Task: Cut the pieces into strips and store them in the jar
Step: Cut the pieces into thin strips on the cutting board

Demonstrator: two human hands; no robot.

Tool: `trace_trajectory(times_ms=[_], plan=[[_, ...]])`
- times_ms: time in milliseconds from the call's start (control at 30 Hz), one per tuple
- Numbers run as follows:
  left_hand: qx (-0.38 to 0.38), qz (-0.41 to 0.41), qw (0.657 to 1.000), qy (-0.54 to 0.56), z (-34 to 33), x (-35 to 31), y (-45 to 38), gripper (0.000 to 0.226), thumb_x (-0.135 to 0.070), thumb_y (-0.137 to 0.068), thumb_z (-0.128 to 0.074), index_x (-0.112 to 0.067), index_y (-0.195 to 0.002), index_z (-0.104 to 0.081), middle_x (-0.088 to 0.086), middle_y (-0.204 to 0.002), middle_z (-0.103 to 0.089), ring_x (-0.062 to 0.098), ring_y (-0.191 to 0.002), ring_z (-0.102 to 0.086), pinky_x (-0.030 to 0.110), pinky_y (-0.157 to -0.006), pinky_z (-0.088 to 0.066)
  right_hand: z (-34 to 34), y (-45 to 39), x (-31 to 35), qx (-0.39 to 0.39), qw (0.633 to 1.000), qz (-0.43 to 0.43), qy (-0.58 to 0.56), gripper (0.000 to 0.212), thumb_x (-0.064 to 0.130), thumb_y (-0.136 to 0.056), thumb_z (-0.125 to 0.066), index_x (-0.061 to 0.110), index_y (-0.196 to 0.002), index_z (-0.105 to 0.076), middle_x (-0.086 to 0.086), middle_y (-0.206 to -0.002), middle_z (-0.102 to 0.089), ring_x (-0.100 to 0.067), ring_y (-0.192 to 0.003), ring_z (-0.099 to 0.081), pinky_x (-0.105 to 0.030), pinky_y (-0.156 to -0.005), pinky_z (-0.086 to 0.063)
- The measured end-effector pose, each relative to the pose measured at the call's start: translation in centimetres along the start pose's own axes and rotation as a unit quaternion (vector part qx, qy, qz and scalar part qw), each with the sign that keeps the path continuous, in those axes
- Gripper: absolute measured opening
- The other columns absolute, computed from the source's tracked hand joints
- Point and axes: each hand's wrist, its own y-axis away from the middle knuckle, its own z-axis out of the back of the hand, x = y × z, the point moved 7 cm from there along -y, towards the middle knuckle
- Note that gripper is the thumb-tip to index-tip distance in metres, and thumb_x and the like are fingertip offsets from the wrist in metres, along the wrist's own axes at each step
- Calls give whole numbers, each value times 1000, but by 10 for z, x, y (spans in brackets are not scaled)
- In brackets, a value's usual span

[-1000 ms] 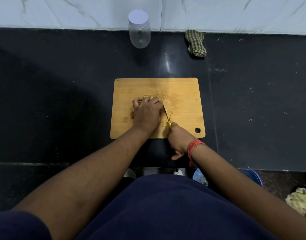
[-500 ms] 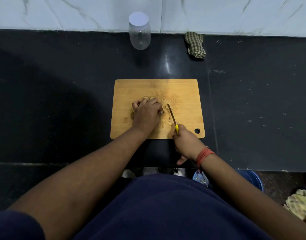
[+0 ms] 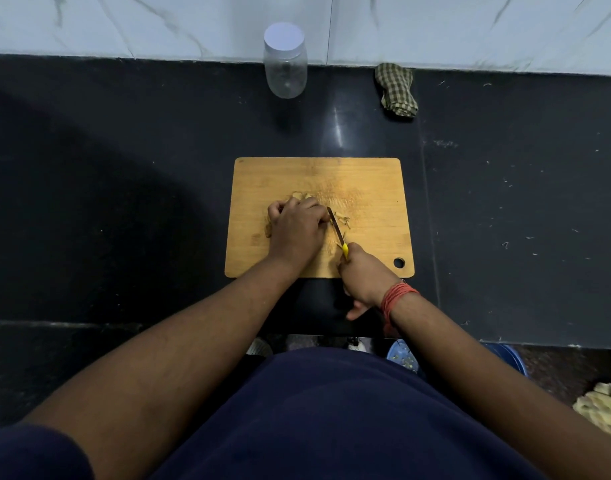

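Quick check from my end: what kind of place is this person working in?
Most likely a home kitchen. A wooden cutting board lies on a dark stone counter below a marble-look wall, with a lidded clear jar and a checked cloth at the back.

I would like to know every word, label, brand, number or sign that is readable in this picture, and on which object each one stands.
None: no text can be read anywhere in this view.
Jar: clear body and plain white lid, no label visible.
Cutting board: bare wood, no mark or brand.
Knife: yellow handle, no lettering visible.
Checked cloth: pattern only, no tag in view.
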Motion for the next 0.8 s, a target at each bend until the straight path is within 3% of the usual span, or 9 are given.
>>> trace_trajectory(times_ms=[400,667,800], plan=[[-12,-20,1000,-3,-2,1,-1,8,-24,-90,-65,-25,-86,-72,-10,-96,-66,20,-97,-56,41,-91,-28,0,-1,5,18,1000,-16,-3,33,1,-96,-29,13,-126,-38,-17,-82,-50,-22,-42,-47,-46,-46,-57],[-19,-1,999,-27,-2,2,1,9,-32,-91,-63,-28,-90,-72,-13,-100,-66,19,-99,-56,43,-94,-30,0,-2,5,19,1000,-17,7,22,2,-98,-31,13,-114,-40,-16,-80,-51,-22,-45,-47,-30,-32,-47],[-20,6,999,-34,-3,2,1,10,-33,-91,-65,-29,-93,-74,-14,-102,-67,20,-99,-57,43,-96,-30,-6,3,-7,31,999,-16,36,25,-4,-96,-32,14,-114,-38,-16,-76,-50,-24,-46,-48,-35,-34,-50]])
